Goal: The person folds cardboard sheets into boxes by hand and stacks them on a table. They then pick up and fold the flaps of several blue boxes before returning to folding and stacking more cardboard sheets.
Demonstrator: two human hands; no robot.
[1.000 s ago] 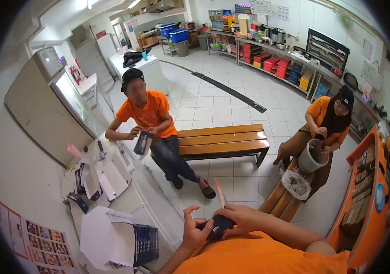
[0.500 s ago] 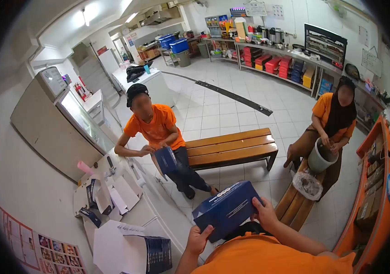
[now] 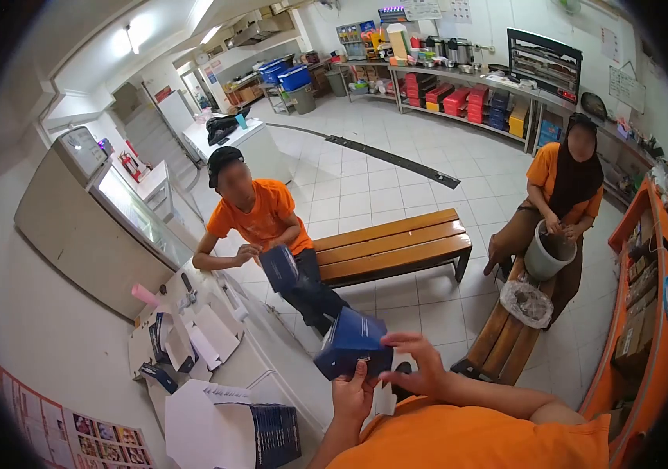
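Observation:
A dark blue box with white print is held up in front of me, turned with one end toward my body. My left hand grips its lower edge, thumb on the near side. Just right of the box, my right hand has its fingers spread, with the fingertips close to the box's side; whether they touch it is unclear. Below on the left, a stack of flat blue and white cartons stands on a white surface, beside partly folded cartons.
Across from me, a seated person in orange holds another blue box. A wooden bench is behind. On the right, a second person reaches into a bucket, near a plastic bag. An orange shelf stands at far right.
The box in my left hand has been turned from lengthwise to end-on. My right hand has let go and opened. The person across has moved a hand back from their box.

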